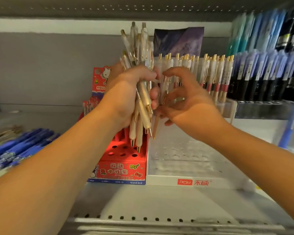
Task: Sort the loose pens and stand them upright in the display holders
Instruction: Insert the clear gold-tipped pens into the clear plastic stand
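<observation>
We see the left hand (126, 95) wrapped tight round a bundle of pens (140, 48), cream barrels with gold tips, held near the middle of the view. The bundle stands almost upright, tips down at six o'clock and clips up at twelve. It hangs above the back of the red holder (124, 160). At three o'clock of the bundle the right hand (193, 109) curls its fingers toward the pens. Its thumb sits level with the top of the left fist, and its fingertips are close to a thin pen at the bundle's edge. We cannot tell whether it pinches that pen or only touches it. Below the right hand, at five o'clock, lies the clear holder (185, 156), its front rows of holes showing. Standing pens (210, 73) fill its back row at two o'clock. Blue pens (24, 145) lie flat at eight o'clock on the shelf (143, 200), and dark pens (261, 85) stand at three o'clock.
</observation>
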